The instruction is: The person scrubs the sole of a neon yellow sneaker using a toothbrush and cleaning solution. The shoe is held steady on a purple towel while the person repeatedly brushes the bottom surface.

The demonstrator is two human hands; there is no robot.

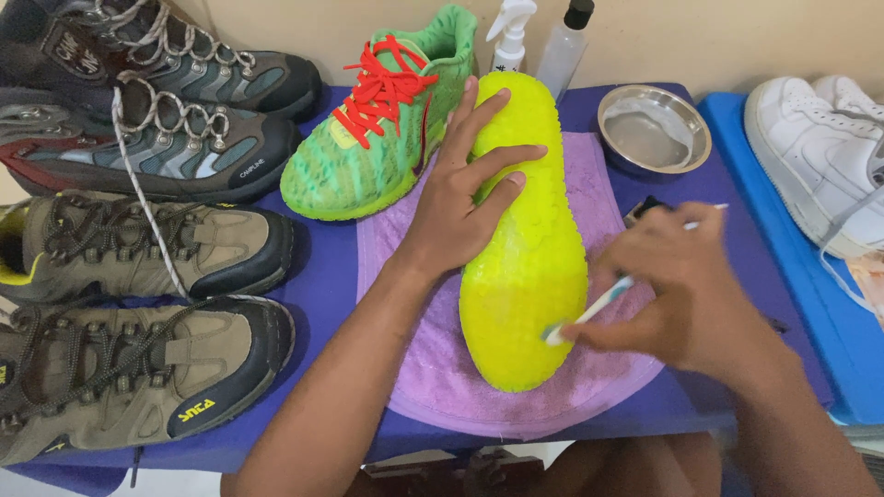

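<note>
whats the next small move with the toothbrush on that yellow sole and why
Probably draw the toothbrush in short strokes toward the sole's heel end. Its bristles touch the sole near that end, the right hand is blurred mid-stroke, and the left hand presses the upturned shoe steady on the purple towel.

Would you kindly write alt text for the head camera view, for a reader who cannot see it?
A left hand steadies an upturned neon-yellow shoe sole on a purple towel while the right hand presses a toothbrush to it. Its green, red-laced mate, four hiking boots, a steel bowl and two bottles surround them.
</note>
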